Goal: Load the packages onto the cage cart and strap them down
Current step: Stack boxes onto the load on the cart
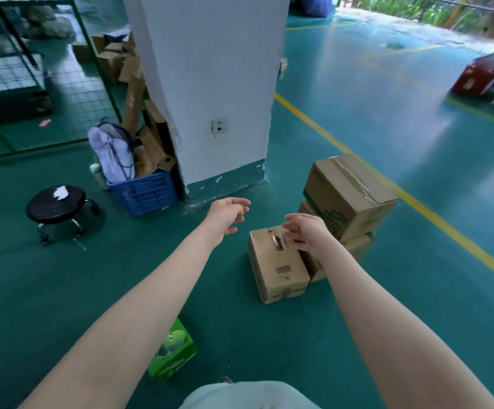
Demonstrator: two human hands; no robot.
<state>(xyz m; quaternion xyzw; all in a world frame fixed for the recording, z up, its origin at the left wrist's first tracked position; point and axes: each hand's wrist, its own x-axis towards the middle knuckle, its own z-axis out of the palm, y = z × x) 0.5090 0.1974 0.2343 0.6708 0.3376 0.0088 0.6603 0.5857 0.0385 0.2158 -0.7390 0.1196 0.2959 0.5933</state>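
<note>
A small brown cardboard box (pixel 276 265) stands on the green floor in the middle of the view. To its right, a larger taped carton (pixel 349 194) sits tilted on top of another carton (pixel 358 246). My left hand (pixel 228 215) hovers open above the floor, left of the small box, holding nothing. Over the small box's top right edge hangs my right hand (pixel 306 231), fingers loosely spread and empty. A green wire cage cart (pixel 92 54) stands at the far left. A small green box (pixel 172 351) lies on the floor under my left forearm.
A white pillar (pixel 210 84) rises just behind the boxes. A blue crate (pixel 145 193) stuffed with cardboard and a bag stands at its left, with a black wheeled stool (pixel 58 203) beside it. A yellow floor line (pixel 387 181) runs at the right.
</note>
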